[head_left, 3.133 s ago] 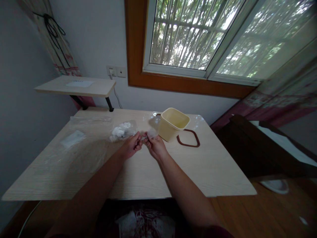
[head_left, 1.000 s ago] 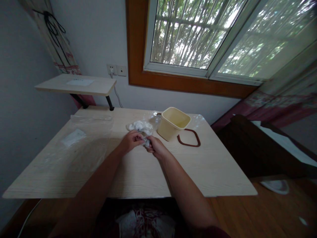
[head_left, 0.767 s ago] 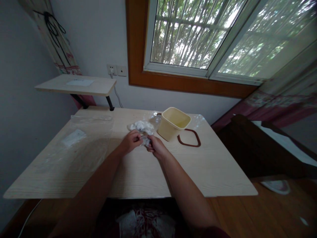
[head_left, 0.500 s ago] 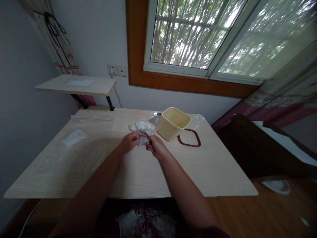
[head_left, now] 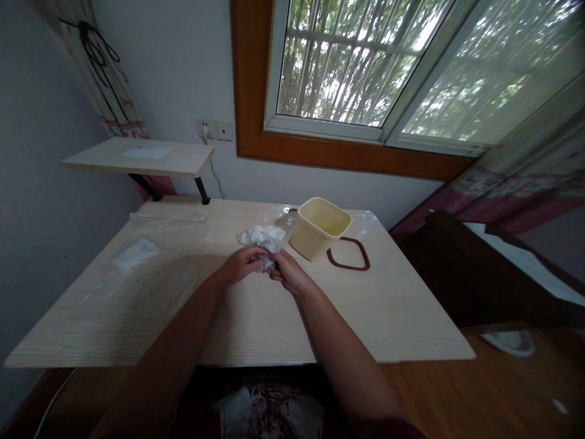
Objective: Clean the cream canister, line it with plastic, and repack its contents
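Note:
Both hands grip a bunched white, partly see-through plastic bag (head_left: 261, 235) above the middle of the table. My left hand (head_left: 244, 261) pinches it from the left, and my right hand (head_left: 287, 268) closes on its gathered end from the right. The two hands nearly touch. Crumpled white material puffs out beyond the fingers, and a small tuft shows below them. Just past my right hand stands a cream plastic bin (head_left: 315, 235), its open top facing up. A brown rounded-square ring (head_left: 350, 267) lies flat beside the bin.
A clear plastic bag (head_left: 169, 244) with a white label lies spread on the left of the table (head_left: 365, 323). More clear plastic film (head_left: 283, 214) sits behind the bin. A raised shelf (head_left: 150, 157) on black legs stands at the back left, below wall sockets (head_left: 214, 130).
My fingers have shifted slightly on the bunched bag, and its crumpled part has drawn in closer to the hands. The bin and brown ring have stayed in place.

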`<state>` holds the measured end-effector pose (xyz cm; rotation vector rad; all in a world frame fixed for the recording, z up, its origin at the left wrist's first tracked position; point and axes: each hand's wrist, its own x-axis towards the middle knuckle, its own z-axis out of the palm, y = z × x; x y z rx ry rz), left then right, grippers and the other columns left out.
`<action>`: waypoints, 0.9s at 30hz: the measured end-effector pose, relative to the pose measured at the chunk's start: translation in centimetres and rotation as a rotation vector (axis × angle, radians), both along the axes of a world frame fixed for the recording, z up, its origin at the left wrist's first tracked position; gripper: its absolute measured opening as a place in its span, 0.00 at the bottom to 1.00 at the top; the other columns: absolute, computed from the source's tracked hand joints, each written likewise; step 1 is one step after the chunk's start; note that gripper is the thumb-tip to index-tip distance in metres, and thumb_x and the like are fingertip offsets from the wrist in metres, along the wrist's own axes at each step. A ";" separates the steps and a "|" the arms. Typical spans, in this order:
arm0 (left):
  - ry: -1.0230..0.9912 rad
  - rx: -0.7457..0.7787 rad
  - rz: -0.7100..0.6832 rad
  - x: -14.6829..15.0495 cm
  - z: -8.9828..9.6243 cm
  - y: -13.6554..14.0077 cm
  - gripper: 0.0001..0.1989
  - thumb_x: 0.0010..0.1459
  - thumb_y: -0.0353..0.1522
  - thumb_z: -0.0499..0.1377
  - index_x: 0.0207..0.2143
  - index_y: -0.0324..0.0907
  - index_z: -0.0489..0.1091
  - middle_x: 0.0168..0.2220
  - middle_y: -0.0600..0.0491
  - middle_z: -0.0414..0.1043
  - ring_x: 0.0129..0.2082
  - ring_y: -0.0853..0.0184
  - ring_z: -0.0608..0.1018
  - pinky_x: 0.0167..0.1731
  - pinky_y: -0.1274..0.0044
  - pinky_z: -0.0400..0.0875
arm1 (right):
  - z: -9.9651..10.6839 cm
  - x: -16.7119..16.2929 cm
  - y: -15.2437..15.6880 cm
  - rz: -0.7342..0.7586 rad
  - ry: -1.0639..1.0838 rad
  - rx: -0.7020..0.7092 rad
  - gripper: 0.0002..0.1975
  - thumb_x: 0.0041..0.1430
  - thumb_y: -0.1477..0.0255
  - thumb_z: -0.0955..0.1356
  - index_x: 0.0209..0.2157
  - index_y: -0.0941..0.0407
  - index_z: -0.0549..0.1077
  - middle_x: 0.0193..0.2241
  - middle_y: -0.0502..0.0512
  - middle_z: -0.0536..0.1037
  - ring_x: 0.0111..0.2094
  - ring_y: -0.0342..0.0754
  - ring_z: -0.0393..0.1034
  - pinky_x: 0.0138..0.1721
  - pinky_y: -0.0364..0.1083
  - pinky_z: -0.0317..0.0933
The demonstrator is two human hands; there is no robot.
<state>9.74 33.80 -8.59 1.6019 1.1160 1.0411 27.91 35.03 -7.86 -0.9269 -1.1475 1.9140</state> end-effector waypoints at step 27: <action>0.150 0.097 0.066 -0.7 -1.1 0.4 0.12 0.57 0.38 0.63 0.41 0.40 0.75 0.36 0.51 0.73 0.30 0.68 0.75 0.31 0.77 0.71 | 0.0 -0.2 0.3 -0.233 0.136 -0.013 0.22 0.45 0.58 0.79 0.34 0.56 0.73 0.21 0.44 0.72 0.20 0.38 0.61 0.22 0.39 0.56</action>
